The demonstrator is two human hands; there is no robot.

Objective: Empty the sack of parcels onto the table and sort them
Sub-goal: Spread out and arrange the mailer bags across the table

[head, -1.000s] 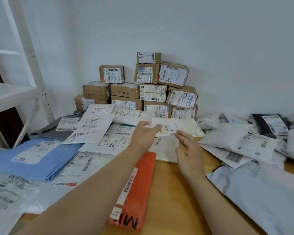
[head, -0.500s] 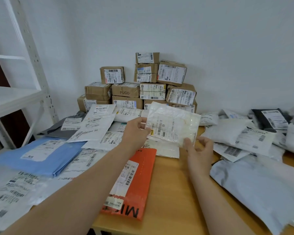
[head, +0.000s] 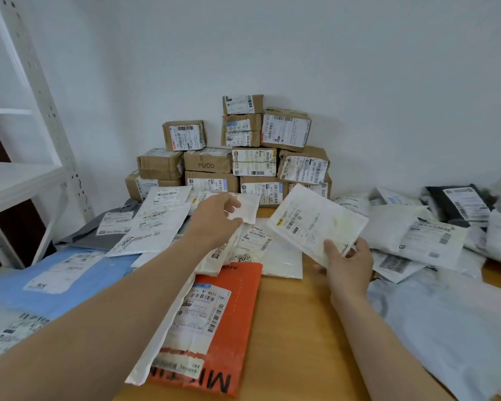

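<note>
the right hand (head: 348, 266) grips a flat white padded envelope (head: 315, 224) by its near corner, thumb on the labelled face and fingers curled behind. the envelope is held tilted, clear of the table (head: 295, 328), above its middle. the left hand (head: 214, 219) reaches nearer the far edge and pinches a small white packet (head: 245, 209) between thumb and fingers, just above the white mailers (head: 156, 224) spread over the left-middle of the table. an orange parcel (head: 232, 328) lies flat toward the near edge beside the left forearm, with a long white mailer (head: 156, 351) overlapping its left side. a blue parcel (head: 55, 280) lies at the left edge. brown cardboard boxes (head: 243, 160) are stacked at the far edge against the wall. along the right side lie a heap of white bags (head: 411, 235), a black parcel (head: 457, 204) toward the far right corner, and a large pale grey bag (head: 446, 328) toward the near right corner. a white shelf rack (head: 26, 180) stands beside the left edge.
</note>
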